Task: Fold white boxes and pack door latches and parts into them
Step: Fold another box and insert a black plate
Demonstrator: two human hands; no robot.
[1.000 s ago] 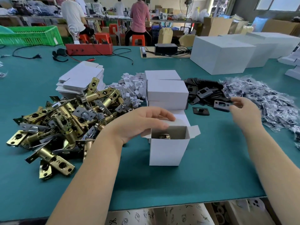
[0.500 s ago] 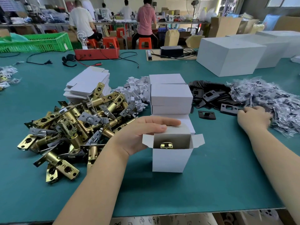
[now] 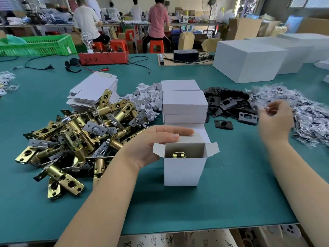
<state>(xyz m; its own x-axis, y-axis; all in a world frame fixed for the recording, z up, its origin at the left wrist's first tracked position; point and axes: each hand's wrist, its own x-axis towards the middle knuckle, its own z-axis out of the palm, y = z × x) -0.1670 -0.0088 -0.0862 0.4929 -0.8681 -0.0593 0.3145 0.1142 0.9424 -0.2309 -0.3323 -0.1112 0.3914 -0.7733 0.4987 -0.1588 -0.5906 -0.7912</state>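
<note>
An open white box (image 3: 180,171) stands upright on the green table near the front edge, with a brass latch (image 3: 178,155) showing inside it. My left hand (image 3: 153,145) holds the box at its left and rear, fingers lying along the raised back flap. My right hand (image 3: 275,120) hovers, blurred, above the heap of clear plastic packets (image 3: 309,114) with its fingers curled round one small packet. A pile of brass door latches (image 3: 74,136) lies left of the box. Black strike plates (image 3: 229,104) lie to the right behind it.
Closed white boxes (image 3: 184,104) are stacked right behind the open one. Flat box blanks (image 3: 94,91) and small white card inserts (image 3: 147,98) sit further back left. Large white cartons (image 3: 249,59) stand at the back right. People work at a far bench.
My right hand has left the black plates, reached the packet heap and lifted off it holding a packet. My left hand has stayed on the box.
</note>
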